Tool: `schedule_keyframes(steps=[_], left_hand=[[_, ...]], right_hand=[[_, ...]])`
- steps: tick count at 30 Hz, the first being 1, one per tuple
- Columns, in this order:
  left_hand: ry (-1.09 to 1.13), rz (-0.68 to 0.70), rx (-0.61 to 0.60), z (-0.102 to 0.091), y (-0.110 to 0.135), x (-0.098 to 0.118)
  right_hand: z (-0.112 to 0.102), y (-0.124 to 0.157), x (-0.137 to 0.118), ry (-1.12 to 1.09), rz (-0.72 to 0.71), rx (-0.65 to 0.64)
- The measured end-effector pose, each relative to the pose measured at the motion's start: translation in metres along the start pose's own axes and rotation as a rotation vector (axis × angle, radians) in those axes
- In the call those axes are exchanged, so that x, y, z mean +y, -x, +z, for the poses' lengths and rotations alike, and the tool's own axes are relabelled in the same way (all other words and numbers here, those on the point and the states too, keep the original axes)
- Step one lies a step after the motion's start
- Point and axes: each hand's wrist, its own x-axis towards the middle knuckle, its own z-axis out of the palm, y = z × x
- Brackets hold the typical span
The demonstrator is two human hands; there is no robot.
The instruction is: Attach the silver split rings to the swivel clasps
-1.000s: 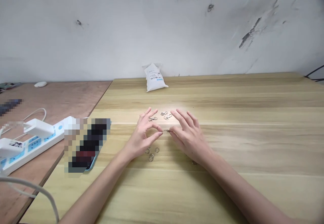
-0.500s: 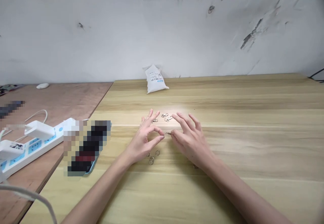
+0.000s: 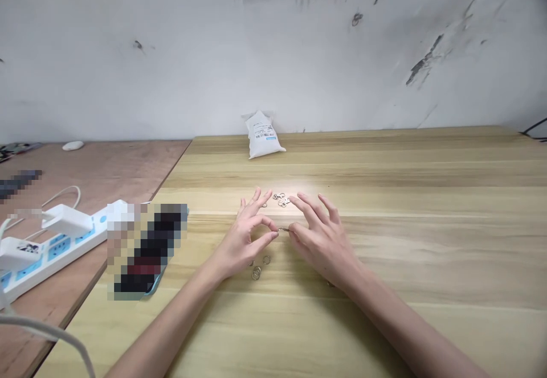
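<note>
Between the fingertips of both hands is a small metal key ring clasp (image 3: pixel 284 230), seen nearly edge-on and mostly covered. My left hand (image 3: pixel 248 233) pinches its left end with thumb and forefinger, the other fingers raised. The right end sits in the closed thumb and forefinger of my right hand (image 3: pixel 320 235), whose other fingers spread above the table. Just beyond lie several metal clasps with rings (image 3: pixel 282 200). Loose metal rings (image 3: pixel 256 273) lie near my left wrist. Another small metal piece (image 3: pixel 330 283) is partly hidden by my right wrist.
A white plastic packet (image 3: pixel 264 139) with a printed label lies near the wall. To the left is a phone (image 3: pixel 149 253), blurred by pixelation. A white power strip (image 3: pixel 60 244) with plugged-in chargers and cables rests on the reddish-brown board (image 3: pixel 128 167) beside the wooden table (image 3: pixel 427 224).
Both hands keep their pinch and have barely moved. A little more of the metal piece shows between the fingertips. The whole view has shifted very slightly.
</note>
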Motion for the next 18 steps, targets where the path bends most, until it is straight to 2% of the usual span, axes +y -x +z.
schedule_keyframes(steps=[18], left_hand=[[-0.040, -0.041, -0.019, 0.0022, 0.0005, -0.0031]], right_hand=[[-0.0027, -0.0002, -0.0086, 0.040, -0.100, -0.037]])
